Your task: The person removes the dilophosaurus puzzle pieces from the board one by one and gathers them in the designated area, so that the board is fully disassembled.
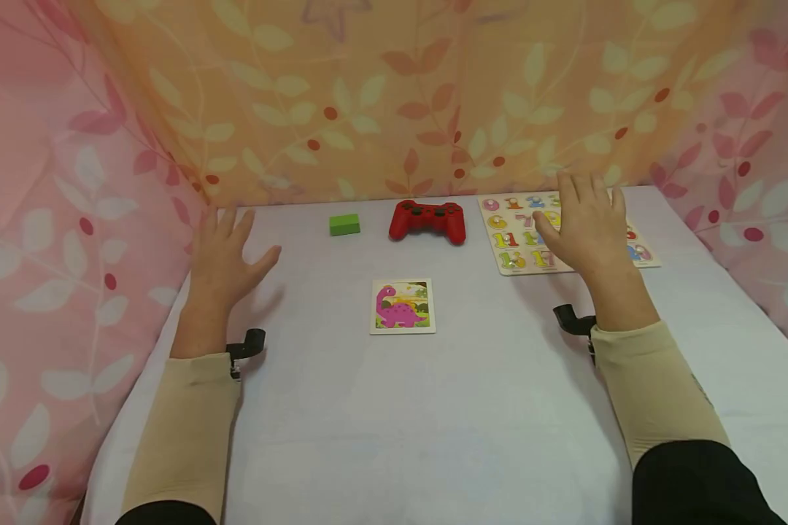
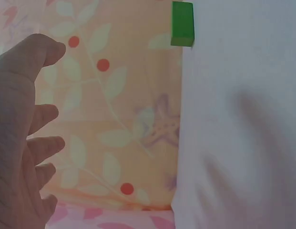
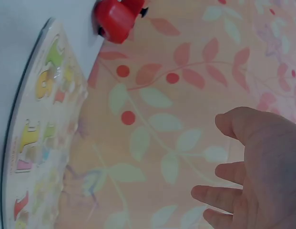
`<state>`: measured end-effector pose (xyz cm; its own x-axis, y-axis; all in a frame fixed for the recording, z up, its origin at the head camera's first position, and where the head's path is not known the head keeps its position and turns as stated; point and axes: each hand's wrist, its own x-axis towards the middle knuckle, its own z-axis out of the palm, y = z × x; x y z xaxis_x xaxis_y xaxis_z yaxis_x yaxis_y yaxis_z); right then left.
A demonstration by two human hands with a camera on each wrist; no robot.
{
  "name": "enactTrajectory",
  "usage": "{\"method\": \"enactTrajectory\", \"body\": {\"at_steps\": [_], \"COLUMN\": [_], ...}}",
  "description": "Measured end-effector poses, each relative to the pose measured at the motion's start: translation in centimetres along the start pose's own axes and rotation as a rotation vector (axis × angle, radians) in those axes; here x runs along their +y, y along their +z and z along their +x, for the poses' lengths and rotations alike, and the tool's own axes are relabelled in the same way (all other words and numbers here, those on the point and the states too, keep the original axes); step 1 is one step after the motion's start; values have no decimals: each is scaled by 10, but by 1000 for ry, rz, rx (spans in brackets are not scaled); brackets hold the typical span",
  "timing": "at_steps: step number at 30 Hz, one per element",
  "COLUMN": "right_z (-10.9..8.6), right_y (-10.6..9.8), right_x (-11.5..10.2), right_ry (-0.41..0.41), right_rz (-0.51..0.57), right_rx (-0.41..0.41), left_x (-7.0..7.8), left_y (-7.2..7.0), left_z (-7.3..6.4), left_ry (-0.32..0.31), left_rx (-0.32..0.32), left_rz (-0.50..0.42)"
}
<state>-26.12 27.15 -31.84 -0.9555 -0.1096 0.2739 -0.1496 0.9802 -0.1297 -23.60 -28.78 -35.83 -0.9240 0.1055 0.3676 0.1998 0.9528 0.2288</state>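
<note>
My left hand [image 1: 222, 262] hovers over the left part of the white table, fingers spread and nothing in it. Nearest to it is a green block [image 1: 344, 224], which also shows at the top of the left wrist view. On the right, my other hand [image 1: 591, 230] is held with straight fingers above a wooden number puzzle board [image 1: 508, 240], hiding part of it. Between the hands lie a red game controller [image 1: 427, 222] at the back and a square picture puzzle [image 1: 403, 306] with a pink dinosaur, nearer the front.
A white cloth covers the table [image 1: 394, 423]. Leaf-patterned fabric hangs close behind it as an orange curtain [image 1: 368, 102], with a pink curtain [image 1: 33, 255] on the left and another [image 1: 755, 146] on the right. Each wrist wears a black camera mount [image 1: 246, 345].
</note>
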Motion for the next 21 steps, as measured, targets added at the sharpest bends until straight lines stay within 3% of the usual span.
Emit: {"method": "enactTrajectory", "body": {"at_steps": [6, 15, 21], "right_z": [-6, -16, -21], "right_y": [-12, -25, -32], "right_x": [-16, -36, -47], "right_ry": [-59, -142, -212], "right_rz": [-15, -3, 31], "right_rx": [17, 85, 122], "left_x": [11, 26, 41], "left_y": [-9, -14, -15], "left_z": [0, 0, -1], "left_ry": [27, 210, 239], "left_rx": [16, 104, 79], "left_rz": [-61, -181, -232]}}
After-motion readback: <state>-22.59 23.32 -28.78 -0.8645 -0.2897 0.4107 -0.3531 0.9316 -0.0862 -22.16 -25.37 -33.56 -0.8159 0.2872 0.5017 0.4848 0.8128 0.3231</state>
